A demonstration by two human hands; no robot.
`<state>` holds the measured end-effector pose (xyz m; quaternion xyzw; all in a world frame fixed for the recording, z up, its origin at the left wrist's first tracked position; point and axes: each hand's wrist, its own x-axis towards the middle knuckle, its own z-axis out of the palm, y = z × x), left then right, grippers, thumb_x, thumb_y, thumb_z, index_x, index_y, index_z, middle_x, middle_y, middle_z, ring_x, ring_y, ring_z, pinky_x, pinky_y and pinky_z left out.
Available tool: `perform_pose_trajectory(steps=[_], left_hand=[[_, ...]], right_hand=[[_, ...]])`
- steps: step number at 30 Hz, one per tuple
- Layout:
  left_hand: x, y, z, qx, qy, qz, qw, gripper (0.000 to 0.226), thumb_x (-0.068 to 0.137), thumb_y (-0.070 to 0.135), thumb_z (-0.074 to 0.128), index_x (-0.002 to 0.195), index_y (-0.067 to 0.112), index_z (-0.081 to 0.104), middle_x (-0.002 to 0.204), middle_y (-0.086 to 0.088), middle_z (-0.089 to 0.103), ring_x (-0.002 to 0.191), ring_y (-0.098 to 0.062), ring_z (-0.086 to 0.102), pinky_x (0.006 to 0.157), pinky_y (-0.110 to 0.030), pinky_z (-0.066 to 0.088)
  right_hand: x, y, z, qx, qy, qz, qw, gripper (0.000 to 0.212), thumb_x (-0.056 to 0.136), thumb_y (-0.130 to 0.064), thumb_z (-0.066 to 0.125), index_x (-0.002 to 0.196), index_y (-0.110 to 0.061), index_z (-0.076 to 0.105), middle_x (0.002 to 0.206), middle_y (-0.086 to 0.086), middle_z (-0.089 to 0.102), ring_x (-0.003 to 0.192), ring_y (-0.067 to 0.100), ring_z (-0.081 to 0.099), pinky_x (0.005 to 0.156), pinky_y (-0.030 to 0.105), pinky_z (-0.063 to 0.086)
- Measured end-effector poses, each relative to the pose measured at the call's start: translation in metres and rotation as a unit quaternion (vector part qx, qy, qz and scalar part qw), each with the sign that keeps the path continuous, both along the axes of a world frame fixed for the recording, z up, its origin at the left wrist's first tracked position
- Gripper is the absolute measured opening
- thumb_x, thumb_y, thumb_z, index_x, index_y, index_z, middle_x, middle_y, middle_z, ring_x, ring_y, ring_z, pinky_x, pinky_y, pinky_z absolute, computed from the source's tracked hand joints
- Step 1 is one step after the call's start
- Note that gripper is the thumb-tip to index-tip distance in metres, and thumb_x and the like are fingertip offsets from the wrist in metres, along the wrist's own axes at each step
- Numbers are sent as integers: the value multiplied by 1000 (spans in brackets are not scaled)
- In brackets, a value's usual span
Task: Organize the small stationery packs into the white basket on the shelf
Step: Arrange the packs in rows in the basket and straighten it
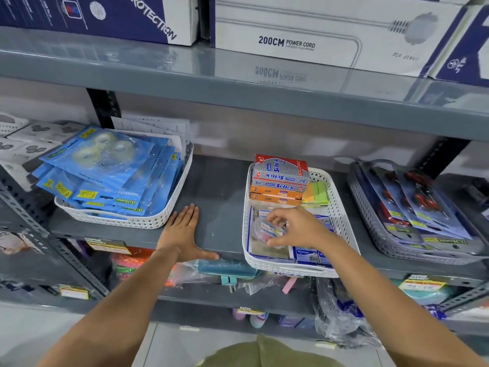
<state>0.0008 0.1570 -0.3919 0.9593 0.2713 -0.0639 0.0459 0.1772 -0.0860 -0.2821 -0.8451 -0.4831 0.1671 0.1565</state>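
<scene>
A white perforated basket [341, 207] stands on the grey shelf right of centre. At its back lie stacked red-grey and orange stationery boxes [279, 181] and green-yellow sticky notes [316, 194]; blue-white packs [311, 256] fill its front. My right hand [293, 229] is inside the basket, fingers pinched on a small clear stationery pack [268, 229] with a blue-white label, just above the other packs. My left hand [182, 231] rests flat, fingers spread, on the bare shelf surface left of the basket, holding nothing.
Another white basket [127, 218] with blue tape-dispenser packs sits at the left. A grey basket [370, 221] with carded scissors is at the right. Power cord boxes [304, 33] fill the shelf above. Bagged goods and a teal pouch [227, 268] hang on the shelf below.
</scene>
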Motion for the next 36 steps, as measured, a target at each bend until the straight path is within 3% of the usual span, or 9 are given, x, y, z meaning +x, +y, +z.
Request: perform_pose_trajectory(steps=[4,12,20,25,36], left_hand=[[1,0,1,2,6,2,1000,154,35,105,26,150,14,-19,160,0,-20,148,-17,-17,121,-39,-8],[0,-1,2,-2,7,3,1000,155,32,105,22,150,14,-19,160,0,-20,148,-17,-17,122,-39,-7],[0,-2,2,0,-5,0,1000,154,34,105,24,152,13,-15,161,-1,-15,148,-16,-13,122,-39,-5],[0,-1,2,2,-1,-3,1000,152,37,105,26,151,13,-15,161,-1,-16,148,-16,-14,122,-40,-5],[-1,-3,5,1,11,0,1000,151,37,104,25,150,14,-18,161,0,-18,148,-17,-15,122,-39,-6]], right_hand=[[-6,-2,-11,-87,-69,41,993,59,69,-52,76,122,-30,61,114,-7,68,104,13,62,87,37,53],[-8,1,-19,-118,-115,91,982,56,80,-49,68,131,-31,56,127,-9,61,114,17,57,82,33,46],[-7,-4,-21,-64,-65,72,993,47,82,-52,65,125,-34,62,121,-10,60,111,14,57,83,36,50],[-9,-2,-23,-85,-109,112,984,36,88,-47,60,123,-39,62,121,-10,61,114,12,55,68,27,37],[-11,4,-24,-111,-130,134,976,34,92,-37,57,125,-32,62,125,-6,56,118,16,52,69,28,35]])
